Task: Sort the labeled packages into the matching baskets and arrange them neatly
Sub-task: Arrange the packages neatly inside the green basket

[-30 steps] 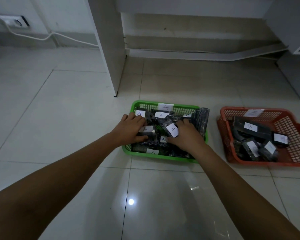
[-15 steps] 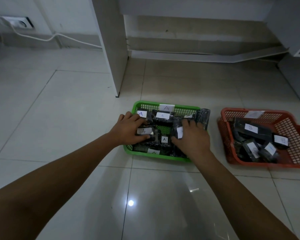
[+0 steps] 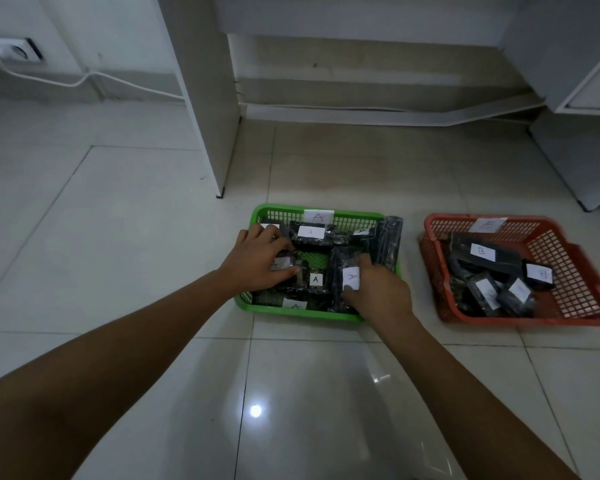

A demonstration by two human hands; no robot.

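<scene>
A green basket [image 3: 278,209] tagged A stands on the floor, filled with several black packages bearing white A labels. My left hand [image 3: 257,261] lies over the basket's left side, its fingers and thumb curled round a package with an A label [image 3: 284,264]. My right hand [image 3: 378,292] grips a long black package [image 3: 343,268] with an A label at the basket's front right. Another long package [image 3: 390,242] leans over the right rim. To the right stands a red basket [image 3: 568,292] with several B-labelled packages [image 3: 482,252].
A white cabinet leg [image 3: 205,98] stands just behind the green basket. More white furniture [image 3: 582,98] rises at the far right. A wall socket [image 3: 11,51] and a white cable [image 3: 84,77] run along the back left. Glossy floor tiles lie on the left and in front.
My right hand has turned the long A package lengthwise and drawn it toward the basket's front right. My left hand has stayed on the left packages. The view has shifted slightly.
</scene>
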